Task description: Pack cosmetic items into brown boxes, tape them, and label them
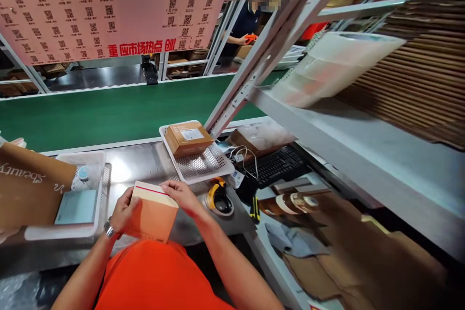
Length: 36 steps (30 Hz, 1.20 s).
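Close to my body, an orange envelope-like packet (154, 215) with a cream top band and a thin red line is held in both hands. My left hand (125, 209) grips its left side, thumb on the front. My right hand (181, 196) pinches the top right corner. Whether the packet is a box or an envelope, I cannot tell. To the left, a white tray (101, 198) holds a light blue box (77, 207) and a clear wrapped item with a pale blue lid (83, 173). A brown carton (32, 184) overlaps that tray.
A white perforated basket (203, 167) bears a labelled brown carton (189, 139). Right of my hands lie a tape dispenser (220, 198), a yellow-black cutter (255, 209) and a keyboard (278, 167). A green conveyor (119, 111) runs behind; a shelf (363, 155) juts in at right. Another person (243, 29) stands beyond.
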Each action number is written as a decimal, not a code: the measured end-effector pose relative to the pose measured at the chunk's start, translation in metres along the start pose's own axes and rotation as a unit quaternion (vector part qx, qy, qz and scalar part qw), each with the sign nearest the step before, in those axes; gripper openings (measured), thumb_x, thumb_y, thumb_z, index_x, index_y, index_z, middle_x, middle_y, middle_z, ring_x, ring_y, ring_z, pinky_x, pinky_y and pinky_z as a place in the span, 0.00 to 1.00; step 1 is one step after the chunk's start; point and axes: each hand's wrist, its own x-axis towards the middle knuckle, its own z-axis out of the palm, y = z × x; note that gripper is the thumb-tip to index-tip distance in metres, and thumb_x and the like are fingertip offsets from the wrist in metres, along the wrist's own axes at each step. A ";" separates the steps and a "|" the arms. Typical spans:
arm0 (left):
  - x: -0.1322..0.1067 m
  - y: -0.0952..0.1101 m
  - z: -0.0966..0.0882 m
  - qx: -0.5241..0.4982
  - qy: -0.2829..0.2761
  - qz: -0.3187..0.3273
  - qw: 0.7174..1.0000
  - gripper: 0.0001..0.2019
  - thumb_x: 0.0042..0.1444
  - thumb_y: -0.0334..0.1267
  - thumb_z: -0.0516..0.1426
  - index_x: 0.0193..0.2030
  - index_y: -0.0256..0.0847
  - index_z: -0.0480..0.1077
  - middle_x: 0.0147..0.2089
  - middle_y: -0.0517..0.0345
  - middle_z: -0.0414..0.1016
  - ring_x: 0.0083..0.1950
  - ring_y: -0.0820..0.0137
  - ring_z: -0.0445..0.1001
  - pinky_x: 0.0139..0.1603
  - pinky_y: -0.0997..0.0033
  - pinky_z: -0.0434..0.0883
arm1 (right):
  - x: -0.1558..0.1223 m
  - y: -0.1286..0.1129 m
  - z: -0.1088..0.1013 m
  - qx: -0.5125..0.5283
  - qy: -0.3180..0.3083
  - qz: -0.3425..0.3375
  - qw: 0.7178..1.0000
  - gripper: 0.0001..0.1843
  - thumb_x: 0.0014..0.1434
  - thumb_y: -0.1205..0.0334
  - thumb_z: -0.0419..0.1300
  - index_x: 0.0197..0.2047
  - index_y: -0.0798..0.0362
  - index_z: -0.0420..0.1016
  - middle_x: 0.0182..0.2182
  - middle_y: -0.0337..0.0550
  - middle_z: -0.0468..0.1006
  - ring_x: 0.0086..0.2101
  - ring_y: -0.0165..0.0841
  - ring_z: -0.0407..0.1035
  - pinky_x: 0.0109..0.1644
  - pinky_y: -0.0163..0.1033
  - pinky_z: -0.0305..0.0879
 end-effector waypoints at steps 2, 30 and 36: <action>0.000 0.001 0.002 0.005 -0.003 0.004 1.000 0.35 0.64 0.68 0.68 0.64 0.41 0.80 0.60 0.43 0.88 0.54 0.54 0.86 0.57 0.56 0.82 | 0.001 -0.001 -0.003 -0.028 0.014 -0.016 0.999 0.29 0.59 0.32 0.73 0.43 0.52 0.87 0.36 0.43 0.85 0.35 0.35 0.73 0.40 0.40 0.67; 0.010 -0.008 -0.023 0.060 -0.015 -0.036 0.997 0.32 0.56 0.73 0.69 0.46 0.46 0.73 0.36 0.62 0.78 0.34 0.69 0.75 0.35 0.70 0.73 | -0.015 0.042 -0.001 -0.074 -0.105 -0.123 0.984 0.34 0.66 0.30 0.72 0.60 0.49 0.92 0.59 0.57 0.86 0.59 0.48 0.80 0.68 0.58 0.75; 0.019 -0.006 -0.037 0.094 -0.088 -0.040 0.991 0.32 0.53 0.68 0.74 0.46 0.38 0.86 0.39 0.51 0.85 0.37 0.65 0.78 0.40 0.66 0.74 | -0.010 0.051 0.004 -0.056 -0.107 -0.126 0.985 0.32 0.66 0.28 0.72 0.54 0.49 0.93 0.54 0.54 0.86 0.55 0.45 0.80 0.65 0.55 0.77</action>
